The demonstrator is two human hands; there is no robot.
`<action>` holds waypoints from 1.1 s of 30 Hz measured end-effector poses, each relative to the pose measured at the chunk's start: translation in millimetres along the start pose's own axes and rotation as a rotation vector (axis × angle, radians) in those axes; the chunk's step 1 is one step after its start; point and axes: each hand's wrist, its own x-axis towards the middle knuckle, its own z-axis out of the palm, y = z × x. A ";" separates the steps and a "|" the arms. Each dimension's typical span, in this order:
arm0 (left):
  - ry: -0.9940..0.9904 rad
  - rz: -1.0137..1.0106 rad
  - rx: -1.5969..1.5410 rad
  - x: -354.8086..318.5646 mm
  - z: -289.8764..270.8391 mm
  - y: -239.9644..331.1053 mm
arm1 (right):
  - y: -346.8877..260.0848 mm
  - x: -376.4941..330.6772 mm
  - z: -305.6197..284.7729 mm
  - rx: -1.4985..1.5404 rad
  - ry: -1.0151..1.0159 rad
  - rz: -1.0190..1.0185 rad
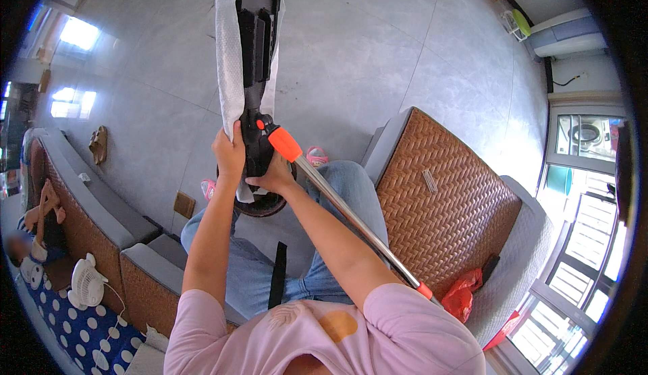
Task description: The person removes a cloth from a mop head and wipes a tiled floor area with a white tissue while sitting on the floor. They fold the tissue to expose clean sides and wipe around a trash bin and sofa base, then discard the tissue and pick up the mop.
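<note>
A flat mop lies across my lap, its long black mop head (255, 78) pointing away from me with the underside turned from view. A white mop cloth (230, 64) wraps along the left side of the head, and a strip of it shows on the right. My left hand (231, 152) grips the cloth against the head's left edge. At the near end my right hand (273, 174) closes around the mop head, thumb on the cloth end. From the orange joint (284, 144) the metal pole (351, 220) slants down to the right beneath my right arm.
To my right stands a seat with a brown woven mat (452, 199) and a red plastic bag (462, 297). At left, another person (40, 233) reclines on a sofa (88, 206) near a white fan (87, 282). Brown slippers (98, 145) lie on the grey tiles.
</note>
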 end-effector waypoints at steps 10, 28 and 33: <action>0.020 0.011 0.058 -1.5 3.1 2.7 | 33.6 8.7 -1.2 0.251 -0.104 -0.134; 0.037 -0.032 0.069 -4.7 5.4 14.8 | 20.4 -2.5 3.5 0.054 0.195 -0.203; 0.063 -0.031 0.088 -6.1 7.0 6.6 | 5.6 -11.4 4.3 0.037 0.267 -0.122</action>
